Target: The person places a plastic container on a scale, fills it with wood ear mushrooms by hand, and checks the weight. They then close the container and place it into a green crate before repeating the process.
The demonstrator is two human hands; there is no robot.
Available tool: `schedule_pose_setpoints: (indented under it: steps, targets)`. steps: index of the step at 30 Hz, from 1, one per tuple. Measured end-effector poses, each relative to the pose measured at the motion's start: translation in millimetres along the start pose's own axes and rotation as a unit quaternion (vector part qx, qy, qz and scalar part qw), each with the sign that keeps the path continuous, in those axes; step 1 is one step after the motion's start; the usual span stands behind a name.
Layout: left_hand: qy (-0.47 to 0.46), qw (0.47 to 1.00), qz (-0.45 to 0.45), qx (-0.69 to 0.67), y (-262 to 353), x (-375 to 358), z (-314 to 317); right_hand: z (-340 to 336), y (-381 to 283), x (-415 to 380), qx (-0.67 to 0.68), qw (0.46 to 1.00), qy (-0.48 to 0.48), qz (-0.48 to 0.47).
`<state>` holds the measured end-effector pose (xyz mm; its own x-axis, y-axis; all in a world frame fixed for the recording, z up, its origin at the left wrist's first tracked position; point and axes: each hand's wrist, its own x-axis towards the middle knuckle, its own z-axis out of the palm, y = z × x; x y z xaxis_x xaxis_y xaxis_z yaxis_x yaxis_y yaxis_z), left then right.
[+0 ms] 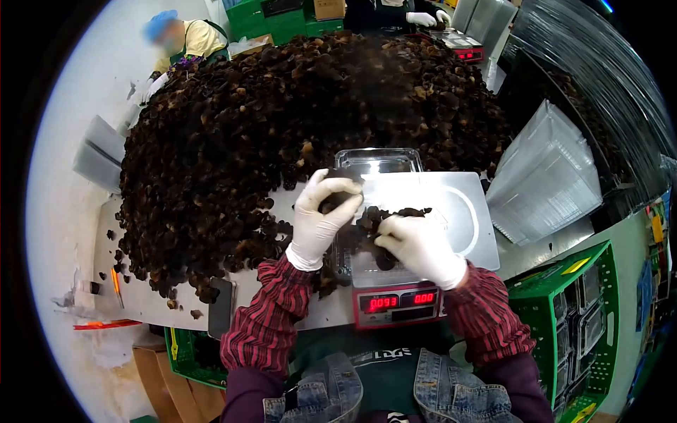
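Observation:
Both my hands wear white gloves. My left hand (321,218) is raised at the left edge of the scale, its fingers curled round a dark mushroom piece. Over the scale's metal plate (455,204), my right hand (419,245) has its fingers pinched at dark mushroom pieces (374,224). Those pieces lie in a clear tray, largely hidden by my hands. The red scale display (398,301) reads 0.093 and 0.00. Behind the plate is the clear lid part of a container (377,159). A large heap of dark mushrooms (282,106) fills the table beyond.
Stacked clear containers (546,176) stand right of the scale. A green crate (564,331) with packed boxes is at lower right. A phone (221,307) lies at the table's front edge. Co-workers are at the far side, one with gloved hands (427,18) near another scale (469,53).

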<state>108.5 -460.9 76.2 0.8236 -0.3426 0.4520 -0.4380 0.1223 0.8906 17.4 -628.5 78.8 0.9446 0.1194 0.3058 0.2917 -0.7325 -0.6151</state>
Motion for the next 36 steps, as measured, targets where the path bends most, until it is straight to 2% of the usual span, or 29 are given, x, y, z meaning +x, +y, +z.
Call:
schedule_pose_setpoints:
  steps: [1, 2, 4, 5, 6, 7, 8, 11, 14, 15, 16, 17, 18, 19, 20, 21, 22, 23, 24, 25, 26, 27, 29, 30, 31, 32, 34, 35, 36]
  targets:
    - [-0.016, 1.0, -0.005, -0.011, -1.4, -2.6, 4.5, -7.8, 1.3, -4.5, 0.062, 0.997, 0.045, 0.027]
    - [-0.048, 0.998, 0.03, 0.0, -7.1, -4.7, 6.7, -16.5, 2.9, -9.7, 0.122, 0.987, 0.09, 0.054]
    - [-0.166, 0.978, 0.079, 0.098, -7.5, -7.9, 13.1, -45.2, 5.4, -18.8, 0.1, 0.981, 0.126, 0.109]
    - [-0.235, 0.947, 0.117, 0.182, -5.9, -9.1, 15.9, -53.7, 1.2, -25.2, 0.201, 0.938, 0.15, 0.24]
    - [-0.301, 0.903, 0.155, 0.263, -2.8, -10.4, 18.7, -61.3, 3.4, -30.9, 0.235, 0.92, 0.178, 0.259]
    - [-0.351, 0.866, 0.153, 0.323, 2.3, -13.4, 21.5, -65.9, 5.0, -35.3, 0.252, 0.909, 0.195, 0.27]
    - [-0.377, 0.861, 0.128, 0.316, 6.0, -14.3, 23.3, -69.2, 6.0, -39.4, 0.269, 0.897, 0.211, 0.281]
    - [-0.399, 0.849, 0.145, 0.315, 23.8, -10.7, 19.5, -71.0, -0.1, -46.8, 0.262, 0.893, 0.216, 0.294]
    - [-0.34, 0.893, 0.171, 0.24, 45.3, -4.5, 9.5, -66.0, -10.9, -50.5, 0.255, 0.899, 0.196, 0.296]
    - [-0.268, 0.93, 0.155, 0.196, 51.7, -8.4, 7.6, -63.0, -18.3, -50.6, 0.255, 0.908, 0.186, 0.275]
    - [-0.19, 0.982, -0.007, 0.015, 46.5, -22.6, 7.4, -57.8, -26.7, -50.2, 0.254, 0.917, 0.174, 0.255]
    - [-0.158, 0.978, -0.092, -0.105, 54.6, -31.4, 12.4, -47.1, -35.6, -49.3, 0.227, 0.942, 0.158, 0.189]
    - [-0.122, 0.951, -0.175, -0.222, 62.4, -39.8, 16.9, -34.6, -44.7, -48.2, 0.199, 0.962, 0.14, 0.121]
    - [-0.209, 0.898, -0.275, -0.275, 53.0, -53.3, 6.4, -22.0, -49.4, -48.3, 0.188, 0.976, 0.087, 0.069]
    - [-0.165, 0.85, -0.368, -0.338, 56.2, -70.2, 4.1, -18.4, -61.5, -48.7, 0.162, 0.984, 0.035, 0.063]
    - [-0.178, 0.809, -0.419, -0.372, 47.2, -85.3, -13.3, -17.5, -59.0, -48.5, 0.16, 0.984, 0.064, 0.041]
    - [-0.118, 0.825, -0.436, -0.339, 52.4, -98.2, -28.7, -18.7, -54.4, -49.6, 0.159, 0.983, 0.093, 0.018]
    - [-0.06, 0.849, -0.423, -0.312, 50.0, -115.0, -55.8, -25.8, -46.8, -51.0, 0.185, 0.973, 0.121, 0.062]
    - [0.008, 0.876, -0.423, -0.23, 51.5, -130.0, -86.7, -35.6, -40.2, -49.1, 0.208, 0.958, 0.155, 0.122]
    - [0.112, 0.89, -0.427, -0.112, 59.8, -146.8, -117.6, -36.4, -25.2, -48.8, 0.216, 0.934, 0.198, 0.204]
    - [0.169, 0.905, -0.391, 0.005, 61.1, -165.5, -151.7, -40.2, -5.3, -49.4, 0.183, 0.927, 0.206, 0.254]
    - [0.214, 0.899, -0.373, 0.082, 63.0, -184.8, -186.3, -46.2, 1.1, -41.9, 0.207, 0.908, 0.22, 0.29]
    - [0.241, 0.836, -0.394, 0.296, 51.8, -243.0, -273.5, -51.1, 24.2, -25.7, 0.152, 0.931, 0.201, 0.266]
    - [0.194, 0.775, -0.44, 0.411, 28.7, -292.3, -343.1, -51.3, 30.2, -12.6, 0.135, 0.939, 0.197, 0.247]
    - [0.133, 0.74, -0.393, 0.53, 16.4, -328.0, -377.9, -50.5, 38.8, 3.9, 0.072, 0.959, 0.18, 0.204]
    - [0.068, 0.688, -0.338, 0.639, 14.3, -348.1, -394.5, -47.2, 47.6, 22.7, 0.009, 0.973, 0.165, 0.159]
    - [0.099, 0.576, -0.36, 0.727, 35.5, -312.2, -350.8, -30.2, 63.8, 62.2, -0.065, 0.983, 0.165, 0.043]
    - [0.125, 0.631, -0.328, 0.692, 21.8, -306.3, -361.5, -21.5, 68.2, 78.6, -0.101, 0.984, 0.14, 0.037]
    - [0.17, 0.7, -0.301, 0.625, 14.8, -286.3, -346.5, -11.8, 71.0, 93.0, -0.137, 0.984, 0.112, 0.028]
